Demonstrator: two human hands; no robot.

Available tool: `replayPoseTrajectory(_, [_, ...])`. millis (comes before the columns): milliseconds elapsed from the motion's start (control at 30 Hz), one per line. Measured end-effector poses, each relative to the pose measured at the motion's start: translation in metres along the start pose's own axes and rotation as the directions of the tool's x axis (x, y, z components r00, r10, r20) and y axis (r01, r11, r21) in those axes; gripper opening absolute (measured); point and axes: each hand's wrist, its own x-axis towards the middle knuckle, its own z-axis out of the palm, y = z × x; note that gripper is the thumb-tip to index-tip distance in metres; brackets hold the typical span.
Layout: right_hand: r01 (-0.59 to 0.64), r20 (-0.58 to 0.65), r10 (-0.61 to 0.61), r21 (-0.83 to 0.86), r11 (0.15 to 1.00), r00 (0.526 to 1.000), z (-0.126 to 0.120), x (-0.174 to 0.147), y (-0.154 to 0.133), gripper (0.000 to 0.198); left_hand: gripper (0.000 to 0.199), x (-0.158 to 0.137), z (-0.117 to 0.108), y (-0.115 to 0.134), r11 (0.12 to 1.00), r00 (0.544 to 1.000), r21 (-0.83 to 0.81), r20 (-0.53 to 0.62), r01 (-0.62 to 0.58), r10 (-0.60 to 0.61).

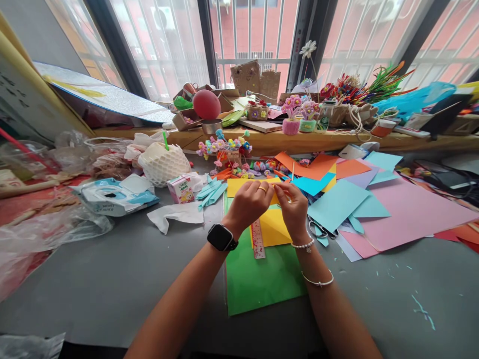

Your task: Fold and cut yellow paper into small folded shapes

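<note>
Both my hands meet above the middle of the table, fingertips pinched close together. My left hand (250, 202), with a black watch on the wrist, is closed on what looks like a small piece of yellow paper, mostly hidden by the fingers. My right hand (294, 204) pinches at the same spot. Beneath them lie a yellow sheet (275, 227) and a pink patterned ruler (258, 242) on a green sheet (262, 284). Another yellow sheet (235, 187) lies just behind my left hand. Scissors (318, 229) rest right of my right wrist, partly under blue paper.
Light blue paper (339, 202) and a large pink sheet (415, 209) spread to the right. On the left are a wipes pack (116, 195), a small drink carton (181, 189) and folded blue strips (211, 192). Colourful craft flowers (224, 148) stand behind, below a crowded windowsill (262, 141).
</note>
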Motion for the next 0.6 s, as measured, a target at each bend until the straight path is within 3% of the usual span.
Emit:
replayPoseTrajectory(133, [0.007, -0.002, -0.007, -0.010, 1.000, 1.000, -0.0001, 0.0001, -0.0004, 0.016, 0.025, 0.0009, -0.0003, 0.0003, 0.998, 1.000, 0.061, 0.001, -0.013, 0.013])
replayPoseTrajectory(433, [0.005, -0.003, -0.005, -0.014, 1.000, 1.000, 0.0000, 0.0000, 0.0005, 0.015, 0.022, 0.0003, 0.0027, 0.0016, 1.000, 1.000, 0.020, -0.029, -0.004, 0.005])
replayPoseTrajectory(533, [-0.018, 0.002, 0.018, 0.019, 1.000, 1.000, 0.0000, -0.0003, 0.0007, 0.014, 0.021, -0.0009, 0.0049, 0.0025, 0.998, 0.999, -0.032, -0.024, 0.048, -0.049])
replayPoseTrajectory(600, [-0.044, 0.004, 0.044, 0.053, 0.998, 0.999, -0.0002, -0.0004, 0.0005, 0.013, 0.019, -0.0024, 0.0073, 0.0034, 0.983, 0.988, -0.117, -0.031, 0.144, -0.149])
